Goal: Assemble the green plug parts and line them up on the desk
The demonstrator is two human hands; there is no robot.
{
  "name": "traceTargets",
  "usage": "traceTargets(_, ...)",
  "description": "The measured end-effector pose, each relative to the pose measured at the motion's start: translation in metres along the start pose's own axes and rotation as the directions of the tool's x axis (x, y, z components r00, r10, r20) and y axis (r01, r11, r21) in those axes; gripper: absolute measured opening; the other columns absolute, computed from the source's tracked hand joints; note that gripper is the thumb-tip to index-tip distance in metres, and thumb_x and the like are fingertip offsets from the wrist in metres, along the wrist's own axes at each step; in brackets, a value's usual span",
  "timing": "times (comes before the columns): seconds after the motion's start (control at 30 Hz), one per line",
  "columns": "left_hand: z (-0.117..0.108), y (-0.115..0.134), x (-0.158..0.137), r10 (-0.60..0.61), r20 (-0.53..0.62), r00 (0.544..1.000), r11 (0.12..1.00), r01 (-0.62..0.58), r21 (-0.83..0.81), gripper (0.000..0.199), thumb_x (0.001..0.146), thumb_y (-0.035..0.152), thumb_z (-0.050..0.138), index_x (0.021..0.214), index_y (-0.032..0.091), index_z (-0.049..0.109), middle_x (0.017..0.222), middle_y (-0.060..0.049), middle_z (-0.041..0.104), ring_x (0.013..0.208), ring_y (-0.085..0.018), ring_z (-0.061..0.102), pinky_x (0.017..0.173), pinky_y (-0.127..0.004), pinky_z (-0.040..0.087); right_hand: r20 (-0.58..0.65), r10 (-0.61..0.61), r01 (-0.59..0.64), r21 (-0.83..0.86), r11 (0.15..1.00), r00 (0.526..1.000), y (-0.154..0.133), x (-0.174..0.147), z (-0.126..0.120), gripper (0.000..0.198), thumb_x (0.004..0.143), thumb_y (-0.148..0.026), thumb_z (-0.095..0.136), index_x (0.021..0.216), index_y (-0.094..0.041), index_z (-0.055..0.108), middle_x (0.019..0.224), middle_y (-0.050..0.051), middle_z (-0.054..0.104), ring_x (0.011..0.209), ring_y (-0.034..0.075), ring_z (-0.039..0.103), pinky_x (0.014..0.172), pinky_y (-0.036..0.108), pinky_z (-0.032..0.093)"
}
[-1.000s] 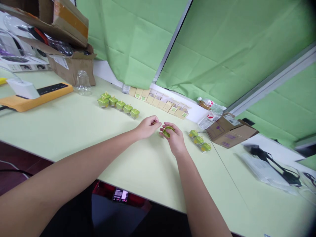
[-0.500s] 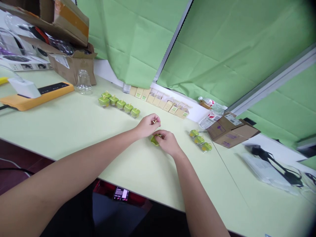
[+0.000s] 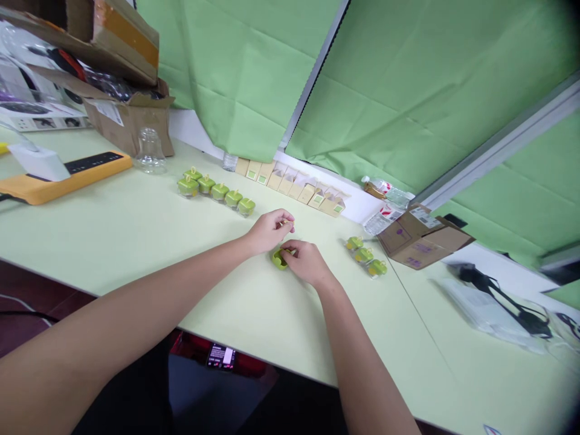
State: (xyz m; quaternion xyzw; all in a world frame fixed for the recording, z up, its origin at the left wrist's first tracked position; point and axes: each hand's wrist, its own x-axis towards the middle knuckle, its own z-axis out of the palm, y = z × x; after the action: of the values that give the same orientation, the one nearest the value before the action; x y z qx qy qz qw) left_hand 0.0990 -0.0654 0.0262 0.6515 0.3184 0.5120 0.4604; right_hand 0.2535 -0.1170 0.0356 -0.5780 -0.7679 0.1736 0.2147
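My right hand point(image 3: 306, 263) is closed on a small green lid point(image 3: 278, 260), low over the table, with its hollow underside partly facing me. Just beyond it, my left hand point(image 3: 270, 231) pinches a tiny pale-yellow piece point(image 3: 286, 223), mostly covered by the fingers, so its shape is unclear. To the left stands a row of several small clear cups with green lids point(image 3: 220, 192), each topped by a little yellow loop. Three similar green-lidded cups point(image 3: 364, 255) stand in a slanted line to the right of my hands.
Small cardboard boxes point(image 3: 287, 181) line the back edge. An orange power strip point(image 3: 97, 172), a clear plastic jar point(image 3: 151, 151) and stacked cartons point(image 3: 131, 121) occupy the left. Plastic bottles point(image 3: 383, 217), a cardboard box point(image 3: 419, 238) and black cables point(image 3: 512, 302) lie on the right.
The green lid has tilted in my right hand, so more of its hollow inside shows. My left hand has barely moved. The whole view has shifted slightly.
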Motion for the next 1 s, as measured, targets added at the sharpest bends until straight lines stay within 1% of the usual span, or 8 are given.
traceTargets(0.1,0.0,-0.003,0.001,0.035,0.005,0.999,0.999,-0.035,-0.002,0.012,0.085,0.02,0.055,0.095,0.016,0.06,0.084,-0.004,0.07,0.06,-0.008,0.055,0.063,-0.022,0.046,-0.033,-0.004,0.004,0.011,1.0,0.999,0.0,0.0,-0.003,0.017,0.082,-0.024,0.057,0.088,-0.026,0.073,0.086,-0.002,0.075,0.068,0.014,0.064,0.07,0.028,0.049)
traceTargets(0.17,0.0,-0.004,0.001,0.047,0.012,0.999,0.999,-0.047,-0.011,0.012,0.085,0.021,0.055,0.094,0.015,0.06,0.084,-0.004,0.07,0.059,-0.008,0.055,0.062,-0.022,0.046,-0.128,0.008,-0.003,0.035,0.999,0.992,-0.001,0.0,-0.005,0.017,0.082,-0.025,0.057,0.089,-0.026,0.072,0.085,-0.002,0.074,0.063,0.013,0.062,0.068,0.028,0.049)
traceTargets(0.27,-0.001,-0.003,0.0,0.049,0.041,0.998,0.999,-0.049,0.003,0.013,0.087,0.024,0.055,0.092,0.015,0.062,0.081,-0.002,0.068,0.058,-0.008,0.054,0.058,-0.022,0.045,-0.342,0.03,0.012,0.121,0.993,0.939,-0.005,0.001,-0.008,0.021,0.083,-0.032,0.06,0.1,-0.025,0.07,0.089,0.0,0.073,0.063,0.013,0.062,0.062,0.027,0.05)
traceTargets(0.37,-0.001,-0.001,-0.001,0.054,0.091,0.994,0.998,-0.056,0.017,0.017,0.089,0.03,0.055,0.087,0.015,0.063,0.073,0.0,0.063,0.057,-0.008,0.056,0.058,-0.021,0.046,-0.445,-0.002,0.1,0.196,0.976,0.895,-0.008,0.001,-0.009,0.029,0.083,-0.039,0.063,0.107,-0.023,0.069,0.097,0.004,0.072,0.07,0.015,0.064,0.056,0.025,0.05)
traceTargets(0.47,0.0,0.0,0.0,0.043,0.132,0.99,0.999,-0.04,-0.024,0.018,0.09,0.032,0.055,0.085,0.015,0.061,0.072,0.001,0.062,0.058,-0.008,0.059,0.057,-0.021,0.046,-0.477,-0.051,0.165,0.202,0.965,0.878,-0.008,0.001,-0.009,0.028,0.085,-0.038,0.061,0.105,-0.022,0.072,0.097,0.006,0.072,0.073,0.016,0.064,0.056,0.025,0.051)
traceTargets(0.57,0.001,0.001,0.0,-0.002,0.152,0.988,0.996,0.015,-0.085,0.015,0.089,0.03,0.057,0.086,0.015,0.059,0.077,-0.001,0.064,0.059,-0.009,0.062,0.053,-0.019,0.045,-0.51,-0.075,0.182,0.164,0.969,0.857,-0.008,0.001,-0.009,0.025,0.087,-0.037,0.06,0.104,-0.023,0.074,0.095,0.006,0.072,0.074,0.015,0.064,0.06,0.027,0.053)
traceTargets(0.73,0.002,0.006,-0.001,-0.063,0.121,0.991,0.987,0.08,-0.138,0.013,0.087,0.028,0.061,0.091,0.017,0.055,0.08,-0.001,0.064,0.058,-0.008,0.06,0.049,-0.018,0.043,-0.539,-0.089,0.188,0.132,0.973,0.838,-0.008,0.0,-0.009,0.019,0.088,-0.035,0.059,0.095,-0.022,0.07,0.097,0.006,0.07,0.074,0.015,0.064,0.055,0.025,0.051)
traceTargets(1.0,-0.001,0.006,0.0,-0.04,0.071,0.997,0.987,0.051,-0.15,0.01,0.086,0.026,0.06,0.088,0.016,0.061,0.079,-0.002,0.062,0.06,-0.008,0.057,0.05,-0.02,0.046,-0.517,-0.065,0.169,0.157,0.973,0.853,-0.007,0.0,-0.008,0.016,0.088,-0.033,0.058,0.096,-0.021,0.065,0.096,0.005,0.07,0.076,0.015,0.064,0.054,0.023,0.051)
